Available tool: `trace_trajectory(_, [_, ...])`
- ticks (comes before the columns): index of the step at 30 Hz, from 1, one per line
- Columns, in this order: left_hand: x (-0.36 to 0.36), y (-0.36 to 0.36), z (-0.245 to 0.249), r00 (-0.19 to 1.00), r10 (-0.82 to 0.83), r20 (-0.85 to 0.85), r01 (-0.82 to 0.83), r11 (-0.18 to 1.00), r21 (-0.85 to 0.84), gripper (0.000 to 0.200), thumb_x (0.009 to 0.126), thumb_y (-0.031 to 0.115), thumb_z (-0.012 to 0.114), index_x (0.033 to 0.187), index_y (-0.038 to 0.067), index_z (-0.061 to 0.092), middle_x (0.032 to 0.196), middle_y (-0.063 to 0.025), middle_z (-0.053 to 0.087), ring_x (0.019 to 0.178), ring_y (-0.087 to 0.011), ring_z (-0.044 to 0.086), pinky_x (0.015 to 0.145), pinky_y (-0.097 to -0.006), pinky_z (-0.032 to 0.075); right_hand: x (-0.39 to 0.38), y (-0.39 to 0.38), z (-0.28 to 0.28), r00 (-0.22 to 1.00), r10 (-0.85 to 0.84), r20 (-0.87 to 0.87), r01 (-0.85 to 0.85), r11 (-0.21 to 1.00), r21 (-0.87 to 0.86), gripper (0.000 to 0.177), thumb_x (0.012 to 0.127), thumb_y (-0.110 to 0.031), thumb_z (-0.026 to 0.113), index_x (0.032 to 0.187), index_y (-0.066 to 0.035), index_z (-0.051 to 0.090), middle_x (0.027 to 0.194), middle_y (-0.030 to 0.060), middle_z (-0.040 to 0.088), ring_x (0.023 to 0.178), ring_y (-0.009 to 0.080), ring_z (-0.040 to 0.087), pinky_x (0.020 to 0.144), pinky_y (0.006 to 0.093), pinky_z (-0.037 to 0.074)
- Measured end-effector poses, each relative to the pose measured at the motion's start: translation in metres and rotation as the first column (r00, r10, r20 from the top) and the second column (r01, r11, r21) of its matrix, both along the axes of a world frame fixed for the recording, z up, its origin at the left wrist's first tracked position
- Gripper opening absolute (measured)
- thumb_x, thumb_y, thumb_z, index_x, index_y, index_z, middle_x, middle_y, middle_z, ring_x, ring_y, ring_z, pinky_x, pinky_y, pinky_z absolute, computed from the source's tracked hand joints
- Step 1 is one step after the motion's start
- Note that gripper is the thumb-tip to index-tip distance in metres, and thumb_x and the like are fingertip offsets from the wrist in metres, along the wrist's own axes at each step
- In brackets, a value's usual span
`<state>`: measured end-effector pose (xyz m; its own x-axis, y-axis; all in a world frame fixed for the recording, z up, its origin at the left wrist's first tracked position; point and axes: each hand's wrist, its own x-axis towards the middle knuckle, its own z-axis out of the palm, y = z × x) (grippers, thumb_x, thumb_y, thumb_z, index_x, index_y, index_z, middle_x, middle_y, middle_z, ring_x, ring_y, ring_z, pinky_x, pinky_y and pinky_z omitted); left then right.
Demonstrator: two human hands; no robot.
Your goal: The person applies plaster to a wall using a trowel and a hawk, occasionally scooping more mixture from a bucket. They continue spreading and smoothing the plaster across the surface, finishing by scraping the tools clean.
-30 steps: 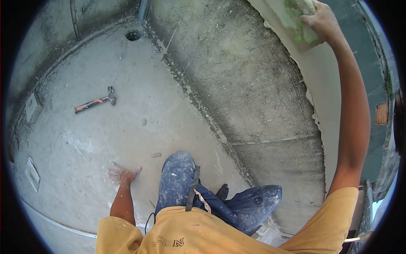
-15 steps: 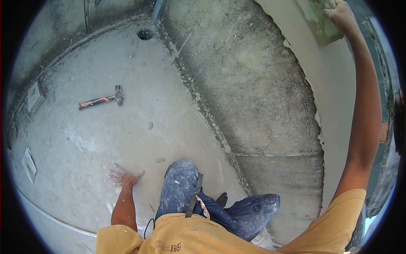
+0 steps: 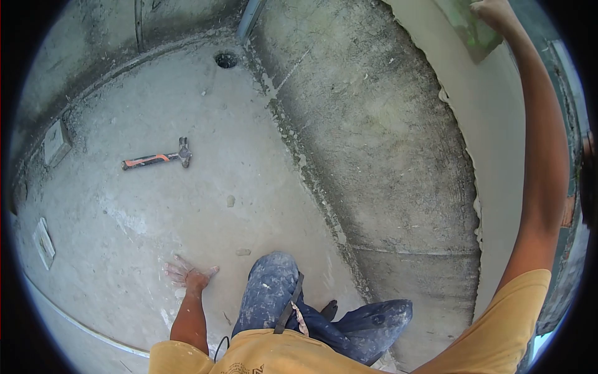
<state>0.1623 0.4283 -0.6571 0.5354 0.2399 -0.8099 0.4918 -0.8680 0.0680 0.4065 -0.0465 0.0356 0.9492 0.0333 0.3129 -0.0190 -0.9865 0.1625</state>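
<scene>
My left hand point(image 3: 188, 274) lies flat on the concrete floor, fingers spread and dusted with pale powder, holding nothing. At the upper right, my right hand point(image 3: 496, 14) is closed on a plastering trowel point(image 3: 466, 30), a flat, shiny, greenish blade. The blade lies against a band of smooth wet plaster point(image 3: 483, 106) on the wall. My fingers and the grip are partly cut off by the top of the view. A hammer point(image 3: 157, 158) with a black and orange handle lies on the floor beyond my left hand.
Rough bare wall point(image 3: 386, 143) lies left of the plaster's ragged edge. A round hole point(image 3: 226, 60) opens in the floor near the far corner. A pale block point(image 3: 56, 143) and a white flat piece point(image 3: 43, 243) lie at the left. My bent knee point(image 3: 271, 274) is on the floor.
My right hand and the trowel have shifted slightly up and left in view. The floor, hammer and left hand appear a little lower and further right as the camera turns.
</scene>
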Motion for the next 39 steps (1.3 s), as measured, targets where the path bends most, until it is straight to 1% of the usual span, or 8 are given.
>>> trace_trajectory(3, [-0.006, -0.001, 0.000, 1.000, -0.010, 0.006, 0.010, 1.000, -0.010, 0.159, 0.053, 0.065, 0.087, 0.151, 0.016, -0.028, 0.153, -0.0316, -0.031, 0.142, -0.0524, -0.026, 0.111, -0.0714, -0.001, 0.001, 0.034, -0.008, 0.989, 0.148, -0.015, -0.143, 0.974, 0.177, 0.042, 0.069, -0.018, 0.075, 0.107, -0.002, 0.070, 0.095, 0.0178, 0.071, 0.090, 0.0312, 0.066, 0.079, 0.0402, 0.052])
trace_trajectory(10, [0.005, -0.002, 0.001, 0.999, -0.018, -0.050, 0.019, 1.000, 0.015, 0.160, 0.054, 0.068, 0.085, 0.150, 0.015, -0.031, 0.151, -0.0332, -0.033, 0.141, -0.0530, -0.026, 0.112, -0.0700, -0.002, 0.082, 0.019, -0.073, 0.988, -0.147, -0.042, 0.139, 0.978, -0.157, 0.042, 0.070, -0.017, 0.074, 0.108, -0.002, 0.068, 0.096, 0.0185, 0.071, 0.091, 0.0323, 0.066, 0.079, 0.0410, 0.052])
trace_trajectory(15, [0.013, -0.005, 0.002, 0.990, -0.023, -0.139, 0.032, 0.998, 0.061, 0.160, 0.054, 0.070, 0.085, 0.149, 0.015, -0.033, 0.151, -0.0327, -0.034, 0.142, -0.0520, -0.026, 0.113, -0.0691, -0.001, 0.124, 0.000, -0.090, 0.972, -0.235, -0.006, 0.225, 0.936, -0.272, 0.042, 0.070, -0.017, 0.074, 0.109, -0.002, 0.068, 0.096, 0.0190, 0.070, 0.092, 0.0331, 0.066, 0.080, 0.0415, 0.052])
trace_trajectory(20, [0.015, -0.008, 0.007, 0.985, -0.015, -0.173, 0.029, 0.996, 0.083, 0.160, 0.054, 0.070, 0.085, 0.149, 0.015, -0.033, 0.151, -0.0322, -0.035, 0.142, -0.0516, -0.027, 0.113, -0.0681, -0.001, 0.124, -0.007, -0.066, 0.984, -0.173, 0.043, 0.179, 0.943, -0.280, 0.042, 0.071, -0.016, 0.073, 0.110, -0.001, 0.067, 0.097, 0.0195, 0.070, 0.092, 0.0338, 0.066, 0.080, 0.0420, 0.052])
trace_trajectory(26, [0.017, -0.007, 0.003, 0.985, -0.014, -0.175, 0.028, 0.997, 0.077, 0.161, 0.053, 0.069, 0.085, 0.149, 0.014, -0.033, 0.151, -0.0316, -0.035, 0.142, -0.0512, -0.026, 0.113, -0.0674, -0.003, 0.099, 0.028, -0.017, 0.983, 0.185, -0.014, -0.184, 0.981, 0.068, 0.042, 0.072, -0.016, 0.072, 0.110, -0.001, 0.066, 0.097, 0.0202, 0.070, 0.093, 0.0347, 0.066, 0.081, 0.0427, 0.051])
trace_trajectory(28, [0.021, -0.009, 0.008, 0.982, -0.011, -0.187, 0.027, 0.996, 0.085, 0.162, 0.053, 0.069, 0.085, 0.149, 0.014, -0.033, 0.151, -0.0316, -0.035, 0.142, -0.0513, -0.026, 0.113, -0.0674, -0.003, 0.111, 0.017, -0.025, 0.989, 0.149, -0.016, -0.148, 0.988, 0.047, 0.042, 0.072, -0.016, 0.072, 0.111, -0.001, 0.065, 0.097, 0.0204, 0.070, 0.094, 0.0350, 0.066, 0.081, 0.0429, 0.051])
trace_trajectory(34, [0.018, -0.008, 0.004, 0.983, -0.021, -0.181, 0.036, 0.996, 0.079, 0.161, 0.053, 0.071, 0.084, 0.150, 0.013, -0.031, 0.150, -0.0344, -0.034, 0.142, -0.0522, -0.026, 0.113, -0.0688, -0.002, 0.167, -0.013, -0.073, 0.986, -0.156, 0.054, 0.165, 0.950, -0.266, 0.041, 0.073, -0.015, 0.071, 0.111, -0.001, 0.064, 0.098, 0.0210, 0.070, 0.095, 0.0360, 0.066, 0.082, 0.0435, 0.051])
trace_trajectory(39, [0.013, -0.004, -0.004, 0.990, -0.019, -0.138, 0.027, 0.998, 0.061, 0.160, 0.053, 0.070, 0.084, 0.151, 0.012, -0.029, 0.150, -0.0360, -0.033, 0.142, -0.0532, -0.026, 0.112, -0.0699, -0.002, 0.158, -0.005, -0.031, 0.996, -0.052, 0.070, 0.066, 0.974, -0.218, 0.041, 0.074, -0.015, 0.070, 0.112, -0.001, 0.063, 0.098, 0.0215, 0.069, 0.095, 0.0367, 0.066, 0.082, 0.0441, 0.051])
